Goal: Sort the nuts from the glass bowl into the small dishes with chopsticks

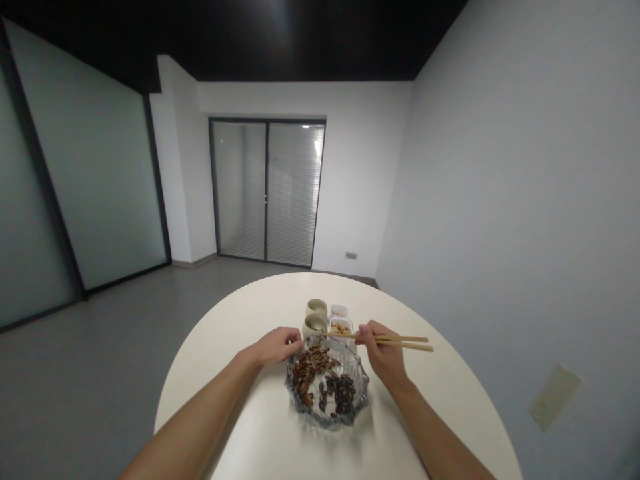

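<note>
On the table stands a clear glass bowl (327, 420) with a wavy rim. Inside it, reddish-brown slender pieces (313, 363) lie at the left and back, and dark, rounder pieces (344, 393) at the right. My right hand (383, 350) grips a pair of wooden chopsticks (405, 342), their tips pointing left over the bowl's far rim, close to the front cup (315, 325). Whether the tips pinch anything is too small to tell. My left hand (280, 345) has curled fingers at the bowl's far-left rim, seemingly holding it.
Behind the front cup stands a second greenish cup (317, 307). Beside them are a small white container (342, 327) of pale yellowish pieces and another white container (339, 311). The round cream table (250, 427) stands near a white wall (500, 200) on the right.
</note>
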A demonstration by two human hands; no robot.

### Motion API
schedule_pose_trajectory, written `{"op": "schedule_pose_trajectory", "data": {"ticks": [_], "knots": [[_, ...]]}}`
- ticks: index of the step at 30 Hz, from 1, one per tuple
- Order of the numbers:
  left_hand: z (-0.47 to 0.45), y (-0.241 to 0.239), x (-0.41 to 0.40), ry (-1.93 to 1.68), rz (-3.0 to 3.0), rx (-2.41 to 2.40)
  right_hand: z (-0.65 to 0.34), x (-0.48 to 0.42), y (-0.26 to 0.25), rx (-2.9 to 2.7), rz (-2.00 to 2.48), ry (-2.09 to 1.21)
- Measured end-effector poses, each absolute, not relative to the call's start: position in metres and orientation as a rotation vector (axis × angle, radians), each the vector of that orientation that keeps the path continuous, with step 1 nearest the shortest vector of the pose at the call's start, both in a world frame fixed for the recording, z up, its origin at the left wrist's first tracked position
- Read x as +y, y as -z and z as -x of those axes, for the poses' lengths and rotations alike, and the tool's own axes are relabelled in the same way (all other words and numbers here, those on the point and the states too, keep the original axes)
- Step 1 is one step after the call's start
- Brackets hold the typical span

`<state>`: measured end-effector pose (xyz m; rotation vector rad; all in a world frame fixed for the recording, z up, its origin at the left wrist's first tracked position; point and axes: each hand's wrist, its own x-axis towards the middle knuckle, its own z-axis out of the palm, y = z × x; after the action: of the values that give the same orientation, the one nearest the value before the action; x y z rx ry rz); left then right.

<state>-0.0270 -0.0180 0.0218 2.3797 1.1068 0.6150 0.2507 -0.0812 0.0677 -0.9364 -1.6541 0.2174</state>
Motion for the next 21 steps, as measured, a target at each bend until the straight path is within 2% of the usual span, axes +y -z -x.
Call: {"op": "schedule_pose_trajectory", "data": {"ticks": [12,21], "knots": [[0.024,-0.024,-0.019,-0.612,-2.380,1.110,-0.235,-0.069,-0.053,-1.665,0.962,-0.238],[0.025,-0.023,-0.019,-0.602,-2.341,1.107,-0.249,-0.078,-0.070,-1.528,0.945,-0.341]]}}
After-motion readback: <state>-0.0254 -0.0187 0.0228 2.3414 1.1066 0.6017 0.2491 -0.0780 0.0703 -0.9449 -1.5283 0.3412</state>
